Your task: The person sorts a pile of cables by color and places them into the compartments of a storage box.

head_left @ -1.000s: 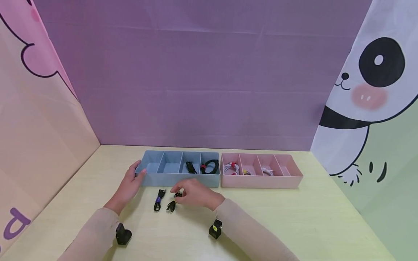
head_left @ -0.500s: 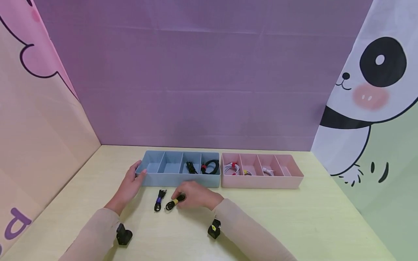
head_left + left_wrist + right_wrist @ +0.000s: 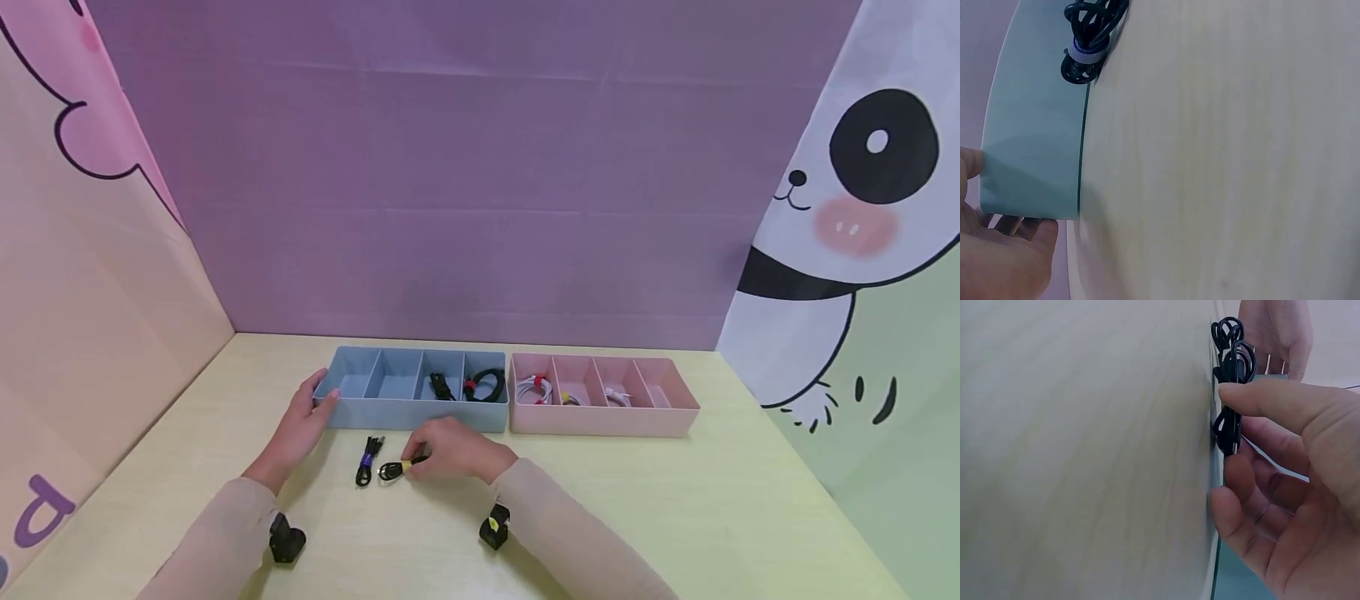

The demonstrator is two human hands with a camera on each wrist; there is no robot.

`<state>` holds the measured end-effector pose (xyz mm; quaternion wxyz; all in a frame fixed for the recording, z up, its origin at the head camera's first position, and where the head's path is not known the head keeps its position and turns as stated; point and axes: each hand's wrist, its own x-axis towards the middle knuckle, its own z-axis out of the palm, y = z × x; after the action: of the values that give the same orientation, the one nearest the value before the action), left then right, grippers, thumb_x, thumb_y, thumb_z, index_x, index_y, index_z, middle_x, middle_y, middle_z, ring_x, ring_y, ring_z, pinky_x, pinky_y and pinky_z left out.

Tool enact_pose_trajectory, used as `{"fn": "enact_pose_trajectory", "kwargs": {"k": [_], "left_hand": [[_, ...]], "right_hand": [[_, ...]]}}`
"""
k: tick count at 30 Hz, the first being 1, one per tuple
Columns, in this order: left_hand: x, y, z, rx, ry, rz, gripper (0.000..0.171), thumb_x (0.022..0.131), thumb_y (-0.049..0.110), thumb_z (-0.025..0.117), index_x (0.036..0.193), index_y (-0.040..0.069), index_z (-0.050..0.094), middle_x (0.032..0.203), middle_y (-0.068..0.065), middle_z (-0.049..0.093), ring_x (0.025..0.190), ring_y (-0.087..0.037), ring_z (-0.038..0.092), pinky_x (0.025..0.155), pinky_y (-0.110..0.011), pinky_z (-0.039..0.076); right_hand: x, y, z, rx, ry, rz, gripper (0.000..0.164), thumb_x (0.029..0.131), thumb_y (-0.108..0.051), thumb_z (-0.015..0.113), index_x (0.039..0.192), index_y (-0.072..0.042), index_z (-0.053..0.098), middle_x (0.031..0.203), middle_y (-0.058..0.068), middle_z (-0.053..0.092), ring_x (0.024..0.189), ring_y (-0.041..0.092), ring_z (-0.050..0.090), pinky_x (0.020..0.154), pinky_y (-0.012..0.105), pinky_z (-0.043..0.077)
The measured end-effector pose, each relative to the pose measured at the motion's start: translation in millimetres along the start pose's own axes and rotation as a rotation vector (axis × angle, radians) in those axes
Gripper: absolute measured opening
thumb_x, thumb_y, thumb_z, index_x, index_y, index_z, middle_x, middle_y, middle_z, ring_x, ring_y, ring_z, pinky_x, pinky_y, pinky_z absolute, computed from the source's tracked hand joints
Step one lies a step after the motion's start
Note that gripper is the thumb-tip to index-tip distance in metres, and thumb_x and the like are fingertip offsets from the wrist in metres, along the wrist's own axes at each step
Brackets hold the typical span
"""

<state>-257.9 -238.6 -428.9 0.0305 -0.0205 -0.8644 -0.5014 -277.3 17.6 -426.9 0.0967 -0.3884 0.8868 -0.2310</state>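
My left hand (image 3: 297, 429) holds the left end of a blue divided storage box (image 3: 420, 413), thumb at the front rim and fingers around the end. My right hand (image 3: 457, 450) pinches a bundled black cable with a yellow tie (image 3: 393, 471) between thumb and fingers, in front of the box. In the right wrist view the thumb lies across the bundle (image 3: 1230, 428). Left of it, a second black cable with a purple tie (image 3: 367, 460) lies on the table; the left wrist view shows this bundle (image 3: 1087, 53) close up.
Black cables (image 3: 441, 386) occupy the blue box's two right compartments. A pink divided box (image 3: 603, 422) stands right beside it, with light cables in several compartments. Behind the pale wooden table (image 3: 637, 500) rises a purple backdrop (image 3: 480, 208), with printed panels at both sides.
My right hand has taken hold of the yellow-tied cable, which has turned and shifted slightly to lie more level. The left hand stays at the blue box.
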Motion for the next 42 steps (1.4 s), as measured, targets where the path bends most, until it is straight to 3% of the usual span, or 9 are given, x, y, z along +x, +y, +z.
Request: {"fn": "enact_pose_trajectory", "kwargs": {"k": [14,26,42], "left_hand": [[-0.3,0.3,-1.3,0.01,0.003,-0.005,0.069,0.111,0.032,0.034,0.159,-0.002,-0.002,0.161,-0.031,0.002,0.145,-0.051,0.016,0.116,-0.061,0.019],[-2.2,2.7,-1.8,0.003,0.006,-0.007,0.068,0.111,0.031,0.034,0.159,-0.001,-0.002,0.161,-0.031,0.002,0.145,-0.051,0.016,0.116,-0.061,0.019],[-5.2,7.5,-2.5,0.0,0.003,-0.003,0.068,0.111,0.032,0.034,0.159,-0.002,-0.002,0.162,-0.031,0.002,0.145,-0.051,0.016,0.116,-0.061,0.018]], "right_hand": [[-5.6,0.7,-3.9,0.1,-0.024,-0.004,0.008,0.088,-0.017,0.077,0.094,-0.016,0.073,0.081,-0.016,0.063,0.079,-0.003,0.057,0.075,0.015,0.047],[-6.7,-2.9,-5.9,0.102,0.007,0.024,0.007,0.094,-0.019,0.072,0.1,-0.015,0.073,0.088,-0.014,0.066,0.083,-0.002,0.058,0.076,0.016,0.049],[-4.3,-1.6,-8.3,0.179,0.083,0.025,0.009,0.089,-0.015,0.073,0.098,-0.012,0.07,0.086,-0.011,0.068,0.081,-0.001,0.06,0.077,0.016,0.049]]}}
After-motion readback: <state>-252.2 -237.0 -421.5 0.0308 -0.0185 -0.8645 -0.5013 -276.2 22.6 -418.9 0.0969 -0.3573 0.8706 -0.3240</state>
